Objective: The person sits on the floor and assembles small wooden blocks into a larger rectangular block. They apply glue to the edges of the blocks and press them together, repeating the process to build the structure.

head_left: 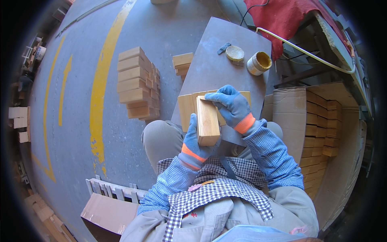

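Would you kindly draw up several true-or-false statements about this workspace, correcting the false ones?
1. The gloved left hand holds a pale, rectangular wooden piece. True.
2. An open, cylindrical tin with yellow-brown contents stands on the flat grey table. True.
3. The gloved right hand is inside the tin. False: it is at the far end of the wooden piece.
4. The open brown cardboard carton is on the person's left. False: it is on the right, with wooden pieces inside.
5. A tall stack of light wooden pieces stands left of the table. True.
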### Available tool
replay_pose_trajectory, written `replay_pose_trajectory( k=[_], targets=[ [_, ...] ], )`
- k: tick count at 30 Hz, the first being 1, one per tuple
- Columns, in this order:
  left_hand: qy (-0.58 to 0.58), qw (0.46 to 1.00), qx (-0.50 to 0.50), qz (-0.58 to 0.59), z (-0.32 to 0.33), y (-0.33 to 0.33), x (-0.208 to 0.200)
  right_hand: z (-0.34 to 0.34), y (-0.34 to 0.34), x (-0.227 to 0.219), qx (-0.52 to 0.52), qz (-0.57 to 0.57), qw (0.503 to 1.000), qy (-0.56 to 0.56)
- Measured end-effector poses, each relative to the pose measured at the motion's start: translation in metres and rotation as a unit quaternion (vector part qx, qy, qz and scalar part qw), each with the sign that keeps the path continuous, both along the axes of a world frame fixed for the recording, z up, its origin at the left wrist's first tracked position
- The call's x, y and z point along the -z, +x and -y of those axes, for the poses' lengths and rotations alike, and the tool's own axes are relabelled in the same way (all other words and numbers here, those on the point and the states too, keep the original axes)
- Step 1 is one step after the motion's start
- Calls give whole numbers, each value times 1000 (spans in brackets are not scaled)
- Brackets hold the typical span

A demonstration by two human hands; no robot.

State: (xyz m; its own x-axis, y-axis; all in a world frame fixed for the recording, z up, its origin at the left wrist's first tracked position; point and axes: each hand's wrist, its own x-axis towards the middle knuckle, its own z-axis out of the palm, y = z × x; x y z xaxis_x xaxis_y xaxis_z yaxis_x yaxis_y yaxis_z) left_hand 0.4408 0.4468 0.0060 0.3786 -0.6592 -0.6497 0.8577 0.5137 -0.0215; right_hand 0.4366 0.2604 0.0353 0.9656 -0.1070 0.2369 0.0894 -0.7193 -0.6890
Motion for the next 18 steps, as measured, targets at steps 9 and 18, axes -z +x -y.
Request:
replay_pose_trajectory(
  k=[9, 18],
  targets=[
    [-18, 1000, 9, 0, -2, -1, 6, -2, -8, -6, -47, 7, 999, -1],
    [-1, 1000, 1, 24, -1, -2, 4, -9, -16, -22, -63, 14, 998, 13]
  ],
)
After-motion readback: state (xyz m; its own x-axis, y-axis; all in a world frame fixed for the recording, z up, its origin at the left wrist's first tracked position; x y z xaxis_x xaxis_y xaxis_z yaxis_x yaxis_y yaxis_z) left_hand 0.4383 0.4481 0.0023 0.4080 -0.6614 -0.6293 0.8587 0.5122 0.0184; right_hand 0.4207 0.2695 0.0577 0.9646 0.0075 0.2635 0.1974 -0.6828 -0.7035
